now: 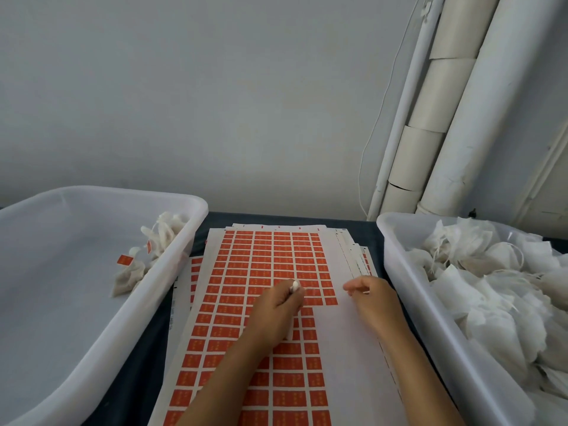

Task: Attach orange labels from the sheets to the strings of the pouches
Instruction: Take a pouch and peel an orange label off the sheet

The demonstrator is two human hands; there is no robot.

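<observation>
Person seated at dark-covered table, working between two bins.

White paper sheet of orange rectangular labels (261,290) lies dead centre on a stack of similar sheets, within easy reach of both hands. Right column and part of a middle row already stripped bare.

Left hand (276,305) rests on the sheet, fingers curled around a small white pouch (294,286) whose end pokes out at 12 o'clock from the fist; probably parked there so its string sits close to the next label.

Right hand (368,295), at 3 o'clock from the left, hovers over the bare margin, thumb and forefinger pinched on something thin and pale. Most likely the string, though I cannot tell for sure.

Translucent white plastic bin (399,272) at 3 o'clock, heaped with untagged white mesh pouches (479,272): the supply.

Matching translucent bin (190,216) at 9 o'clock holds a few finished pouches with orange tags (147,256). Early in the batch, judging by the piles.
</observation>
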